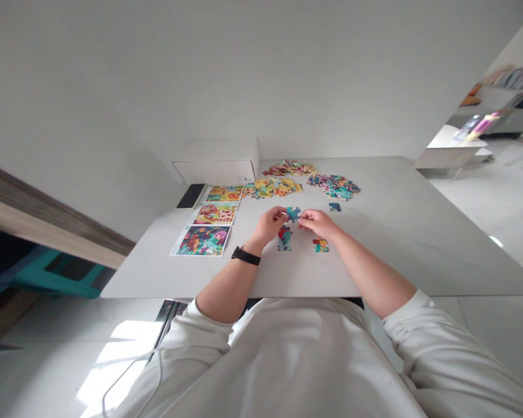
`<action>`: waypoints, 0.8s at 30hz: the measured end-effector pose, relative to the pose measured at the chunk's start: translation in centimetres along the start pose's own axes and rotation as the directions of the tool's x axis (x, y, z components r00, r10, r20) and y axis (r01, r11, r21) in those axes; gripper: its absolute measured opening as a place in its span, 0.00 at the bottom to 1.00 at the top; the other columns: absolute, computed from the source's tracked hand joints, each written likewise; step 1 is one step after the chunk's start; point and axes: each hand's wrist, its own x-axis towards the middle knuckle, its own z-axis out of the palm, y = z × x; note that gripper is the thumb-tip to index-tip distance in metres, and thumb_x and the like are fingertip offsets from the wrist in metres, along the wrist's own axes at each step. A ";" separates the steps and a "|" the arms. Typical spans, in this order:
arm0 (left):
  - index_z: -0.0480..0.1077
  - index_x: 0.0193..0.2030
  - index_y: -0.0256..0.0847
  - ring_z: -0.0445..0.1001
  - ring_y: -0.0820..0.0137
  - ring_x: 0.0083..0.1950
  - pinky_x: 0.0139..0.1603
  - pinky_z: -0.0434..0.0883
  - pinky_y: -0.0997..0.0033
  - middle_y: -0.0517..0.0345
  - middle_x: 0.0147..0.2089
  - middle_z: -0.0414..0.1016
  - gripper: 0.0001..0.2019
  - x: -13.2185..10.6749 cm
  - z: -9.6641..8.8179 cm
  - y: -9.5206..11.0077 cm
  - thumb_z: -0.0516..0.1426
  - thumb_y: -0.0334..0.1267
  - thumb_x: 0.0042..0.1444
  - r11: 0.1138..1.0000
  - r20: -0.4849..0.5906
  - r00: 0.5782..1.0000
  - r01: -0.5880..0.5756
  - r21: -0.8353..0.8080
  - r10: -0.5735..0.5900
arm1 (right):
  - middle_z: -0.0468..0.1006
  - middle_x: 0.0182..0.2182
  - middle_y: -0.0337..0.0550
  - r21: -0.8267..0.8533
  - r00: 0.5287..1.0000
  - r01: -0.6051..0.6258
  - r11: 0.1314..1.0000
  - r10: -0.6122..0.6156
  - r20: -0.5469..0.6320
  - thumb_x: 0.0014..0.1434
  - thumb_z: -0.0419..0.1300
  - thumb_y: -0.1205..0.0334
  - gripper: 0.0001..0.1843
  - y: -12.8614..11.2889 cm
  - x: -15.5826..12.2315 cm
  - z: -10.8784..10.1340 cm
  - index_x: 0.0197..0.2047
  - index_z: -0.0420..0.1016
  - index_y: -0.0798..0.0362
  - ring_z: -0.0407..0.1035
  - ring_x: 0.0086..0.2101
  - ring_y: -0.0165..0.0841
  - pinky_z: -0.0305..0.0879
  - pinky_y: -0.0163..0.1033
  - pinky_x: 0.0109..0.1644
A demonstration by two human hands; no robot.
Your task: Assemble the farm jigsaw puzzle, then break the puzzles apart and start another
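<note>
My left hand (271, 222) and my right hand (317, 222) meet over the white table (387, 244), both pinching a small blue puzzle piece (293, 213) between their fingertips. A black band sits on my left wrist. Just below the hands lie a joined pair of red and teal pieces (284, 238) and a single teal piece (321, 246). Another loose blue piece (335, 206) lies beyond my right hand.
Three heaps of pieces lie at the back: reddish (290, 168), yellow (272, 187), blue-pink (335, 186). A picture sheet (209, 220) with three images lies left, beside a black phone (190, 195) and a white box (218, 159). A teal stool (54, 273) stands at left.
</note>
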 end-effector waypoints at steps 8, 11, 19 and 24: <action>0.77 0.51 0.39 0.71 0.73 0.30 0.33 0.68 0.73 0.57 0.34 0.81 0.12 0.1 0.1 -0.3 0.63 0.39 0.63 0.995 -0.011 1.000 -0.025 0.094 0.026 | 0.87 0.32 0.42 -0.019 1.000 0.003 1.000 -0.003 0.005 0.55 0.71 0.40 0.20 0.5 0.2 0.0 0.35 0.77 0.49 0.75 0.33 0.37 0.67 0.41 0.41; 0.77 0.52 0.39 0.72 0.73 0.31 0.34 0.69 0.73 0.57 0.36 0.81 0.13 0.0 0.1 -0.1 0.63 0.37 0.61 0.992 -0.016 0.999 -0.035 0.117 0.037 | 0.87 0.32 0.42 -0.026 1.000 -0.001 1.000 0.001 0.001 0.56 0.71 0.41 0.20 0.5 0.2 0.0 0.35 0.77 0.49 0.75 0.33 0.37 0.67 0.40 0.41; 0.78 0.49 0.40 0.71 0.73 0.32 0.34 0.69 0.74 0.57 0.36 0.79 0.11 -0.2 0.0 0.4 0.64 0.39 0.61 0.998 -0.056 0.998 -0.040 0.047 0.042 | 0.87 0.32 0.41 -0.002 0.999 -0.030 1.000 0.030 0.039 0.56 0.71 0.44 0.17 0.4 0.2 0.3 0.35 0.78 0.50 0.77 0.34 0.37 0.68 0.39 0.42; 0.78 0.45 0.40 0.71 0.72 0.31 0.32 0.69 0.73 0.56 0.35 0.80 0.09 -0.2 -0.1 0.7 0.64 0.41 0.61 1.000 -0.093 0.996 -0.009 0.024 0.011 | 0.87 0.34 0.42 -0.008 1.000 -0.014 1.000 0.013 -0.011 0.56 0.69 0.48 0.14 -0.3 0.0 -0.1 0.38 0.78 0.49 0.77 0.35 0.38 0.69 0.40 0.43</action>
